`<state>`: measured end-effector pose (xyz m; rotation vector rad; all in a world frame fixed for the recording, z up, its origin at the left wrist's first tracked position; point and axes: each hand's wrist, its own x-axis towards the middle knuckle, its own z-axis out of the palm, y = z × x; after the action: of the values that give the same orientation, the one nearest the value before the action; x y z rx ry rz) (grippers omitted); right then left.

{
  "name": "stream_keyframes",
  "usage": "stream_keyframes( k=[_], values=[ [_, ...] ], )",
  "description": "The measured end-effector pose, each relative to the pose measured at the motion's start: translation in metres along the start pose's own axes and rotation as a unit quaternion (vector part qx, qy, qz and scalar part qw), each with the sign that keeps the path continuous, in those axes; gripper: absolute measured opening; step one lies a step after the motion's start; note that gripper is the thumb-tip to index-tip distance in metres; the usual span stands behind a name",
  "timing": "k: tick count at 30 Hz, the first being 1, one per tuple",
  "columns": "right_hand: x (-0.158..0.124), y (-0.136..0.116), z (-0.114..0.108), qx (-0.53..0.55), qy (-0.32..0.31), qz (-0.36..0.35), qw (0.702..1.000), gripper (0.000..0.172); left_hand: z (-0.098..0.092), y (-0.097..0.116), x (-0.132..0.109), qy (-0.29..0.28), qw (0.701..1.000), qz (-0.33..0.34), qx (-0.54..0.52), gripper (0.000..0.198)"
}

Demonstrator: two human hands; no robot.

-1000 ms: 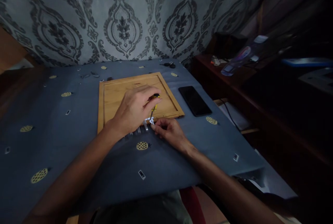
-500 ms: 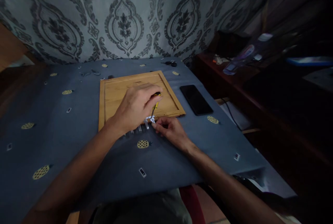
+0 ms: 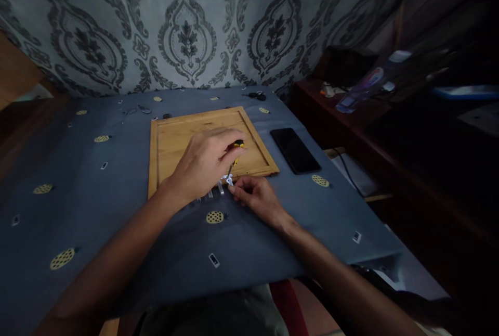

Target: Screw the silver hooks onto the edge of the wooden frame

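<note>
A framed wooden panel (image 3: 175, 141) lies on the cloth-covered table. Over its near edge, my left hand (image 3: 208, 159) grips the yellow-and-black handle of a screwdriver (image 3: 235, 160), whose shaft slants down to a small whitish clear piece (image 3: 229, 180) at that edge. My right hand (image 3: 255, 195) pinches this piece between thumb and fingers from the right. Several similar clear strips (image 3: 221, 188) stick out along the same edge, partly behind my left hand. What the screwdriver's tip touches is too small to make out.
Right of the panel rests a black phone (image 3: 295, 150). Behind it are a dark small object with a cord (image 3: 255, 95) and a thin looped cord (image 3: 144, 109). A plastic bottle (image 3: 370, 84) leans on the dark red furniture (image 3: 331, 110) at right. A patterned curtain (image 3: 187, 29) hangs behind the table.
My left hand's fingers have shifted slightly on the screwdriver handle, which stands a little differently. My right hand keeps its pinch; the whole view has drifted slightly.
</note>
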<state>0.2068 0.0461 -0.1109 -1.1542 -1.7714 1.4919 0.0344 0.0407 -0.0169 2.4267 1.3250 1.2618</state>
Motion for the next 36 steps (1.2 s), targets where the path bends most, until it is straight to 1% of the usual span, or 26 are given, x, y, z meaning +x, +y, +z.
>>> stream_keyframes(
  k=[17, 25, 36],
  values=[
    [0.0009, 0.0032, -0.0002, -0.008, -0.001, -0.009, 1.0, 0.03, -0.0024, -0.0042, -0.0002, -0.005, 1.0, 0.011, 0.014, 0.016],
    [0.0007, 0.0035, 0.0004, -0.014, 0.006, -0.013, 1.0, 0.036, -0.0026, -0.0039, 0.0006, -0.004, 1.0, 0.006, -0.001, 0.016],
    [0.0003, 0.0026, -0.0004, 0.008, 0.001, -0.001, 1.0, 0.038, -0.0024, -0.004, 0.0003, -0.007, 1.0, -0.004, -0.003, 0.017]
  ],
)
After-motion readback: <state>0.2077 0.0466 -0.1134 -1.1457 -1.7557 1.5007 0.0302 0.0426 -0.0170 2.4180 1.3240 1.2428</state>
